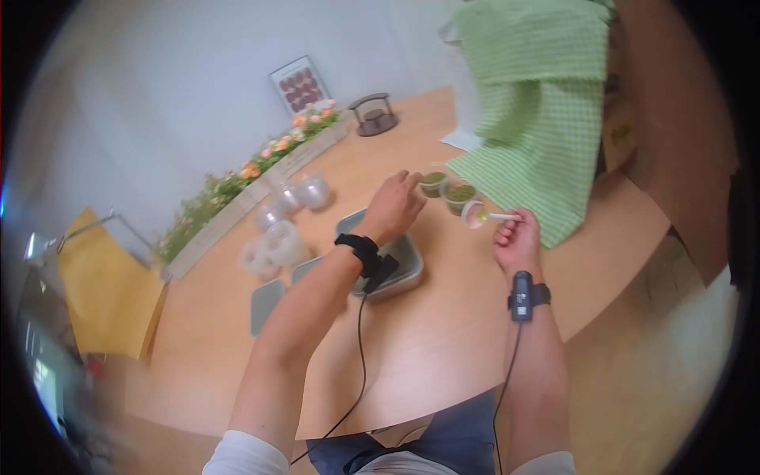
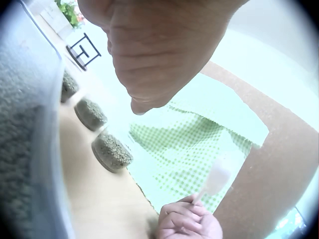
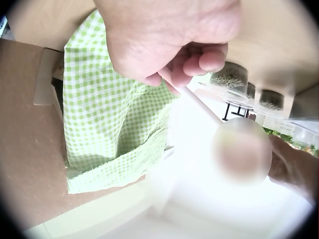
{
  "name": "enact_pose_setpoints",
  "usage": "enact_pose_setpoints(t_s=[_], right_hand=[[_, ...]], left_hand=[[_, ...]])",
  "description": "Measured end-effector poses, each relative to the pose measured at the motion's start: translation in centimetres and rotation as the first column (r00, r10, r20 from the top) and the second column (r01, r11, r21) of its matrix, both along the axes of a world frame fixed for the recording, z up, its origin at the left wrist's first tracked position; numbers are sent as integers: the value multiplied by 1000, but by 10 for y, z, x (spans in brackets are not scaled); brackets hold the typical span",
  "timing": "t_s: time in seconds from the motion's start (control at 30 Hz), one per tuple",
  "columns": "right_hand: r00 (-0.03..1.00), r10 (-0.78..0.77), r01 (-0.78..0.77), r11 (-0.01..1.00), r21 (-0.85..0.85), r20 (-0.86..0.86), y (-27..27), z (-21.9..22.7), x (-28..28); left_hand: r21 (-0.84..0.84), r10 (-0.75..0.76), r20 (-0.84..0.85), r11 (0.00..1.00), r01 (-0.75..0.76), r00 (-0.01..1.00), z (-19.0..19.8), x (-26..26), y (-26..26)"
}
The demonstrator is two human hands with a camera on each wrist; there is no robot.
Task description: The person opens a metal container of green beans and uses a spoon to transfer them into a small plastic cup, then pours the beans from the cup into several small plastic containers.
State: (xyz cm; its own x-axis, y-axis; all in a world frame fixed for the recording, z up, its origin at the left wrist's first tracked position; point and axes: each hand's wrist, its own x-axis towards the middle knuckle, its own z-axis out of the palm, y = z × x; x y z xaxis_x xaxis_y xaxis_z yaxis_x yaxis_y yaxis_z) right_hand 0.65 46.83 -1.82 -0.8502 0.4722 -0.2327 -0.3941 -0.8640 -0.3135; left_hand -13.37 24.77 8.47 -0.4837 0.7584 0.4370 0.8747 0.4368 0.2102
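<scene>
My right hand (image 1: 518, 237) pinches the thin handle of a white scoop (image 1: 475, 214) with a round bowl, raised beside small clear cups. Greenish granules fill the near cup (image 1: 461, 198) and the cup (image 1: 433, 184) behind it; in the left wrist view a third cup (image 2: 69, 85) stands in line with them. My left hand (image 1: 393, 207) is over the far side of a grey plastic box (image 1: 416, 277), fingers loosely bent and close to the cups. Its palm side (image 2: 159, 50) fills the top of the left wrist view, with nothing visible held. Granules show inside the box there.
Several clear plastic cups (image 1: 281, 241) stand left of the box, near a grey lid (image 1: 266, 305). Behind are a flower planter (image 1: 261, 174) and a dark round stand (image 1: 375, 119). A green checked cloth (image 1: 546, 142) hangs over something at the right, onto the table.
</scene>
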Motion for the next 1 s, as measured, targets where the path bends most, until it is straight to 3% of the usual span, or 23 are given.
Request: enact_pose_setpoints(t_s=[0.17,0.37,0.43,0.53,0.67,0.77,1.0], right_hand=[[998,59,-59,995,86,2,-5,1,-1],[998,55,-57,989,134,17,-7,0,-2],[999,48,-50,991,128,23,-7,1,-3],[999,44,-48,990,136,29,-9,3,-2],[998,58,-58,987,153,2,-7,-1,-5],[998,58,-60,988,146,19,-7,-2,-5],[998,62,-63,986,153,7,-11,3,-1]], left_hand=[[34,136,12,990,-137,991,-3,35,-77],[-8,280,-82,960,-282,956,6,34,-165],[27,426,-213,902,-431,879,0,18,-195],[-20,519,-281,838,-546,807,-9,8,-231],[-51,513,-301,833,-550,804,-26,-1,-252],[-93,493,-223,848,-522,841,-28,-2,-258],[26,514,-137,856,-516,847,-16,-8,-254]])
